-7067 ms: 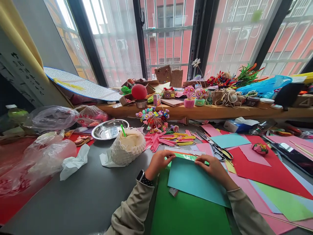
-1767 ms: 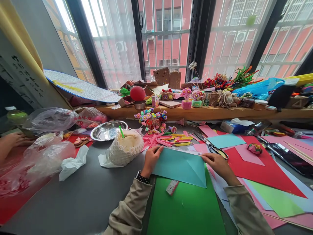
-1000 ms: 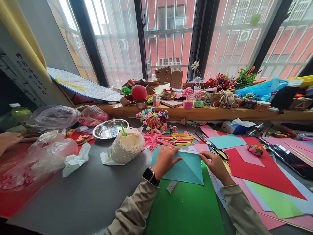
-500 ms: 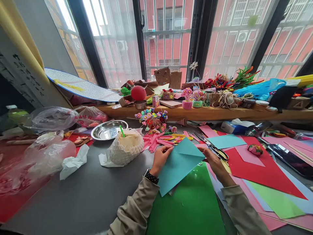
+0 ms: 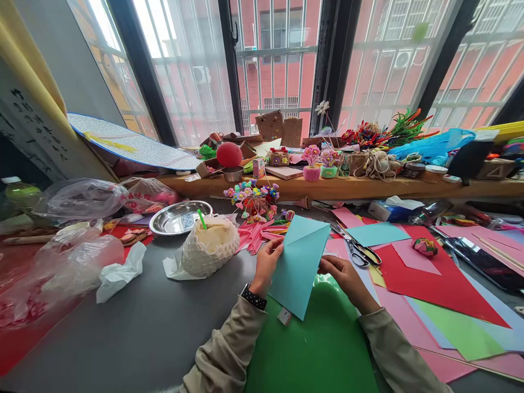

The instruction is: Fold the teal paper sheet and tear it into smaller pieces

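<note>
Over green board, blue paper spans pinching fingers.

Through the head view I saw the left hand and right hand pinching opposite edges of a folded turquoise sheet over a green mat. Scissors lay near red paper; a net-wrapped coconut with a green straw stood leftward.

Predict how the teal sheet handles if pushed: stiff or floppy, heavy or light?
Probably fairly stiff: the teal sheet spans the left hand and right hand with little visible sag. Likely light, since it looks thin and is held at its edges. May bend first along the diagonal line, a crease or flap edge, across its upper part.
</note>
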Tool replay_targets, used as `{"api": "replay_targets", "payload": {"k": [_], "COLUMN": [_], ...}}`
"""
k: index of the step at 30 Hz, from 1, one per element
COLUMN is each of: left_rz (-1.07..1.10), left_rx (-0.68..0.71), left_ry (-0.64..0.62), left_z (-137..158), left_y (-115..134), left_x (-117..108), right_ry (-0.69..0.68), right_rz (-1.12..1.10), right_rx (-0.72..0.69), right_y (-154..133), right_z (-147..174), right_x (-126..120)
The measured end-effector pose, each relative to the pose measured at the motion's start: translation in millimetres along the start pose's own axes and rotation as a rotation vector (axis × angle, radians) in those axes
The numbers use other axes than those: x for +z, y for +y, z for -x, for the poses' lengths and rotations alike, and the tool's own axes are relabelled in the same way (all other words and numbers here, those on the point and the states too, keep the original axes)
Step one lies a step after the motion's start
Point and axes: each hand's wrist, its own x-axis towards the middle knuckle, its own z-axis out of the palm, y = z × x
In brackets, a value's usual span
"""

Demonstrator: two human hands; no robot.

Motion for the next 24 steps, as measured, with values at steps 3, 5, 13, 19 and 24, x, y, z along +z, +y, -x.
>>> {"api": "replay_targets", "payload": {"k": [3,5,13,19,24], "left_rz": [0.012,0.012,0.089,0.195,0.003], "left_rx": [-0.024,-0.043,-0.121,-0.135,-0.146], "left_ry": [-0.044,-0.141,-0.622,-0.741,-0.539], "left_z": [1.6,2.9,23.2,37.6,36.0], "left_y": [0.1,0.7,7.3,15.3,24.5], "left_x": [2.1,4.8,19.4,21.9,13.6], "right_ry": [0.023,0.053,0.037,0.049,0.154], "right_rz": [-0.053,-0.09,-0.199,-0.237,-0.208], "right_rx": [0.03,0.037,0.035,0.051,0.002], "right_y": [2.8,3.6,2.4,2.9,-2.5], "right_z": [-0.5,-0.5,1.9,4.7,5.8], "right_x": [-1.9,-2.5,1.9,3.6,-3.6]}}
